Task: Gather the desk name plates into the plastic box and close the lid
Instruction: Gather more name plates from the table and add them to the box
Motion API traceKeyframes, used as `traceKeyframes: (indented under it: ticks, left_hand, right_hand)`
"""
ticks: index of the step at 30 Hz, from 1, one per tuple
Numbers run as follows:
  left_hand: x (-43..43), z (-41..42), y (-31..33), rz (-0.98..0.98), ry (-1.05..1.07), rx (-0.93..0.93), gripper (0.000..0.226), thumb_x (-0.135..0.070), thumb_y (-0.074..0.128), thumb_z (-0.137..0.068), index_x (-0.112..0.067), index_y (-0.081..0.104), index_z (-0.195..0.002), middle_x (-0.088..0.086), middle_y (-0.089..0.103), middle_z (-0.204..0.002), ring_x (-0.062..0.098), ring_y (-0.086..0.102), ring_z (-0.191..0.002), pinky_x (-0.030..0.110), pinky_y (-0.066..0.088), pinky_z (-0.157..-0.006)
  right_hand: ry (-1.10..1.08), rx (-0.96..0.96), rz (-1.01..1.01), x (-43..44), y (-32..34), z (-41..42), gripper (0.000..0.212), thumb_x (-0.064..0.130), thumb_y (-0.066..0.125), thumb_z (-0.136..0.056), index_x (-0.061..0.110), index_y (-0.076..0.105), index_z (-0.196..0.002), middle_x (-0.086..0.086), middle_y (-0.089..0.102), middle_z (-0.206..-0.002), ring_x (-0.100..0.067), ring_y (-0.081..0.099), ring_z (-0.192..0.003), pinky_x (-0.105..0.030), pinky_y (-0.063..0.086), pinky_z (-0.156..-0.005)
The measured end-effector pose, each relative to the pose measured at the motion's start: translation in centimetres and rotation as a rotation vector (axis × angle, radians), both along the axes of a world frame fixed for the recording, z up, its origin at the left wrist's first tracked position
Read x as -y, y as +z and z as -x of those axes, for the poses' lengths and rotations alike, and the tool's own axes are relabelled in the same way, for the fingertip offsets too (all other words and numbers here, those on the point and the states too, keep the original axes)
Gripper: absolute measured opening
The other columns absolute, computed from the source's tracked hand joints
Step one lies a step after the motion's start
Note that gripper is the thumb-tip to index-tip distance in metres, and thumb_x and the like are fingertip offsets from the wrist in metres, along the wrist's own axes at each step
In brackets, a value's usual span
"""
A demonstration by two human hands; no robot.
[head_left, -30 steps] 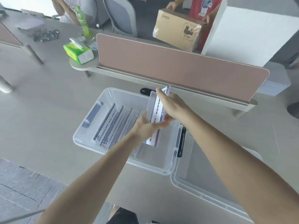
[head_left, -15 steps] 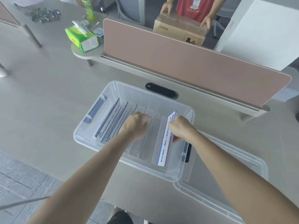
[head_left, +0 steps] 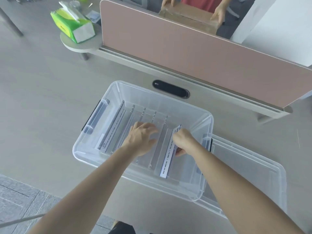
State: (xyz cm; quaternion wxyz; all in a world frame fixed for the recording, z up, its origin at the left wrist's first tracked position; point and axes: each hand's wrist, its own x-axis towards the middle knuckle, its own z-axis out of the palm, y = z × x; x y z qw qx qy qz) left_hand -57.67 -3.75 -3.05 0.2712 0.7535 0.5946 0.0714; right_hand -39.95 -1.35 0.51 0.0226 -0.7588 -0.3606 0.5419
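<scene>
Clear rectangular acrylic plate (head_left: 167, 164) in right hand (head_left: 184, 141)

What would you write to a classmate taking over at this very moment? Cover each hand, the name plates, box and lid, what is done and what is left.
Left hand: open, fingers spread on the name plates standing in a row in the plastic box.
Right hand: grips the rightmost name plate, on edge inside the box near its right wall.
Lid: off, lying on the desk to the right of the box.
Done: several plates are in the box.
Left: let go of this plate, fit the lid, close it.
</scene>
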Motion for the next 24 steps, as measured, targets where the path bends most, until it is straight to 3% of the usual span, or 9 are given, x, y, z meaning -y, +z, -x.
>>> traceKeyframes:
  ticks: [2,7,11,13,16,20,24]
  left_hand:
    - [0.1,-0.1,-0.1,-0.011,0.009,0.02,0.042,-0.045,0.06,-0.09,-0.029,0.059,-0.13,-0.01,0.052,-0.139,0.026,0.037,-0.13,0.04,0.035,-0.104]
    - [0.2,-0.4,0.0,-0.009,-0.004,-0.012,0.052,-0.056,0.061,-0.085,-0.038,0.054,-0.133,-0.013,0.047,-0.138,0.022,0.035,-0.128,0.037,0.031,-0.103]
    - [0.1,-0.5,0.1,-0.002,-0.007,-0.028,0.05,-0.055,0.061,-0.085,-0.04,0.054,-0.132,-0.013,0.045,-0.138,0.023,0.035,-0.128,0.037,0.031,-0.102]
    - [0.1,-0.5,0.1,-0.008,-0.009,-0.027,0.05,-0.055,0.062,-0.085,-0.042,0.053,-0.133,-0.013,0.045,-0.138,0.023,0.036,-0.127,0.037,0.031,-0.102]
    - [0.2,-0.5,0.1,-0.017,-0.023,-0.031,0.048,-0.054,0.061,-0.087,-0.047,0.052,-0.133,-0.012,0.045,-0.138,0.023,0.037,-0.126,0.038,0.031,-0.102]
    - [0.2,-0.6,0.4,-0.009,-0.045,-0.056,0.043,-0.054,0.058,-0.089,-0.05,0.053,-0.131,-0.011,0.042,-0.139,0.023,0.036,-0.127,0.038,0.03,-0.103]
    - [0.2,-0.5,0.4,-0.003,-0.051,-0.059,0.042,-0.054,0.058,-0.089,-0.051,0.054,-0.131,-0.011,0.042,-0.139,0.023,0.035,-0.128,0.038,0.028,-0.104]
  right_hand:
    - [-0.019,0.0,-0.017,-0.2,0.0,0.3,0.017,0.01,0.043,-0.097,0.003,0.058,-0.094,-0.018,0.066,-0.086,-0.032,0.072,-0.082,-0.04,0.062,-0.059]
    - [-0.048,-0.009,0.046,-0.9,-0.8,0.6,0.025,-0.002,0.039,-0.089,-0.01,0.063,-0.09,-0.032,0.071,-0.08,-0.045,0.072,-0.071,-0.056,0.06,-0.069]
    - [-0.024,0.014,0.049,-1.1,-1.2,1.0,0.028,-0.003,0.039,-0.089,-0.013,0.065,-0.092,-0.03,0.072,-0.082,-0.042,0.073,-0.074,-0.052,0.061,-0.076]
    - [0.003,0.031,0.051,-1.3,-1.3,1.1,0.026,-0.003,0.039,-0.09,-0.009,0.064,-0.083,-0.028,0.074,-0.083,-0.04,0.074,-0.078,-0.049,0.06,-0.081]
    - [0.01,0.033,0.034,-1.4,-1.4,1.0,0.025,0.0,0.04,-0.091,-0.008,0.063,-0.085,-0.026,0.073,-0.079,-0.04,0.074,-0.074,-0.047,0.062,-0.075]
    - [0.038,0.025,-0.056,-1.3,-0.7,1.1,0.026,0.009,0.046,-0.097,0.01,0.052,-0.072,-0.015,0.063,-0.079,-0.031,0.074,-0.082,-0.036,0.062,-0.059]
    - [0.069,0.078,0.044,-1.8,-0.9,1.3,0.027,0.001,0.04,-0.092,-0.008,0.065,-0.092,-0.024,0.074,-0.082,-0.039,0.074,-0.079,-0.043,0.062,-0.078]
